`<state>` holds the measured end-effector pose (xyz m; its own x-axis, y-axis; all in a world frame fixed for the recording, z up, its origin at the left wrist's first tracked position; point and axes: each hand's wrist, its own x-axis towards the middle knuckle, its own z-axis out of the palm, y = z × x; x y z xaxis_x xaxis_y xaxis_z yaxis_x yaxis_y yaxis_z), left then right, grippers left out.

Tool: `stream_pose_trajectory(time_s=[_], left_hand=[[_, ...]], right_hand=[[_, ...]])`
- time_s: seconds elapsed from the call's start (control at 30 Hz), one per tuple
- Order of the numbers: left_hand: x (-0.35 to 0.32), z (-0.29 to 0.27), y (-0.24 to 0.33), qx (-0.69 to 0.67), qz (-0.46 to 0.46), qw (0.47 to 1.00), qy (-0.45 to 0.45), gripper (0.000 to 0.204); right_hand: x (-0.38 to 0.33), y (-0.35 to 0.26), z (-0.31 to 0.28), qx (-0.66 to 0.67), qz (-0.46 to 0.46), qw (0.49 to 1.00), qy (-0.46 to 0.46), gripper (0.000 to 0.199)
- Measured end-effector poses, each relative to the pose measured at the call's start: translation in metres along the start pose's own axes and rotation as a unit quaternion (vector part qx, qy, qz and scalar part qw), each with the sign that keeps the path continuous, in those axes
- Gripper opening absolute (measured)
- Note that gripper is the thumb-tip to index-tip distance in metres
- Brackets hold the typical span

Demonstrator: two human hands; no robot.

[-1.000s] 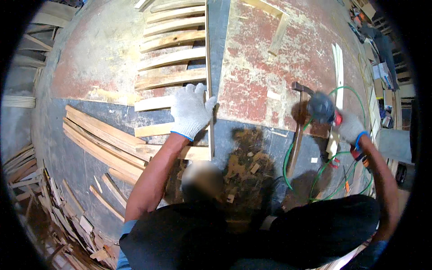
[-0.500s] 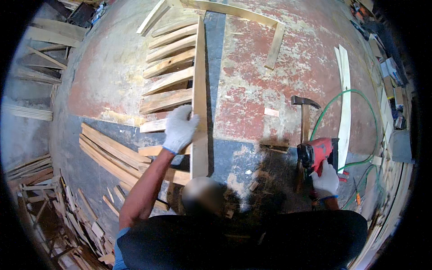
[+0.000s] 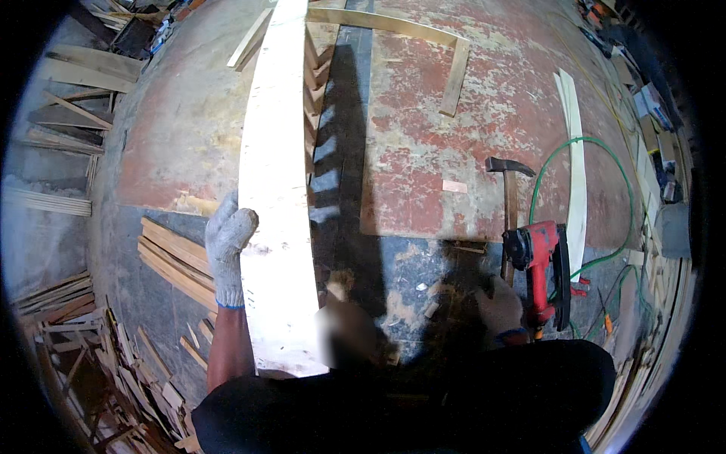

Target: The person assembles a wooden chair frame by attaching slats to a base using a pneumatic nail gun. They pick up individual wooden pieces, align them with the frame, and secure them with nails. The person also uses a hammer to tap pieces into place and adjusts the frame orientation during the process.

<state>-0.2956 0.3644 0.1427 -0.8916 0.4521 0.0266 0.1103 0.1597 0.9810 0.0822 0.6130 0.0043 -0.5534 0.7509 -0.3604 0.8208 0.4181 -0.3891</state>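
A long pale board [image 3: 276, 189] stretches away in front of me, its wide face turned up and brightly lit. Several wooden slats [image 3: 311, 98] project from beneath its right side. My left hand [image 3: 231, 234], in a white knitted glove, grips the board's left edge, the fingers out of sight underneath. On the floor to the right lies a red and black nail gun [image 3: 541, 265]. My right hand [image 3: 501, 309], also gloved, is in shadow just left of it, holding nothing, with its fingers apart. Beyond that hand lies a claw hammer [image 3: 510, 197] with a wooden handle.
An angled wooden frame piece [image 3: 401, 26] lies at the far end. Loose slats [image 3: 174, 253] are stacked at the left, near scrap wood. A green air hose [image 3: 631, 197] loops at the right around pale strips [image 3: 572, 151]. An orange-handled screwdriver [image 3: 607, 321] lies nearby.
The slatted piece has been tipped up, so the board's wide face now shows and most slats are hidden. My left hand has moved to its left edge. My right hand has let go of the nail gun.
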Motion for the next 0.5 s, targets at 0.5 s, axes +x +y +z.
stream_pose_trajectory(time_s=[0.5], left_hand=[[0.004, -0.006, -0.065, -0.223, -0.101, 0.968, -0.059, 0.061]], right_hand=[[0.012, 0.028, 0.007, -0.106, -0.037, 0.984, 0.136, 0.032]])
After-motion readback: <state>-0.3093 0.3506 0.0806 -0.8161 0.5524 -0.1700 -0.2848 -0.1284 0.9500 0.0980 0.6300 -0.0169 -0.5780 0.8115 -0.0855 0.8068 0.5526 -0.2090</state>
